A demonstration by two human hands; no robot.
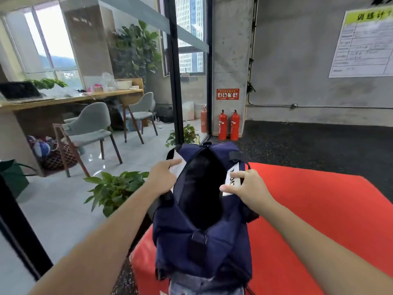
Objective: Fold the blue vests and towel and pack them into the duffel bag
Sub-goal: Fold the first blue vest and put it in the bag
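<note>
Grey cloth: at the bottom edge, nearest the camera, partly under the near end of the bag; what it is cannot be told.

Bag: navy duffel, lying lengthwise away from the camera on the red mat, near its left edge. Top mouth gaping wide, interior dark; contents cannot be made out. Black strap loop on the near end, black handles at both sides.

Left hand: at the bag's left rim, fingers curled round the edge and handle, forefinger stretched forward over a white panel on the side.

Right hand: at the bag's right rim, thumb and fingers pinching the edge beside a white label with black lettering.

Plants: green, potted, on the tiled floor left of the mat, behind a glass partition.

Chairs: two, grey, wooden legs, at a long wooden desk bearing a laptop and clutter.

Extinguishers: red, standing against a concrete pillar beyond the bag.

Poster: white chart on the right wall.
</note>
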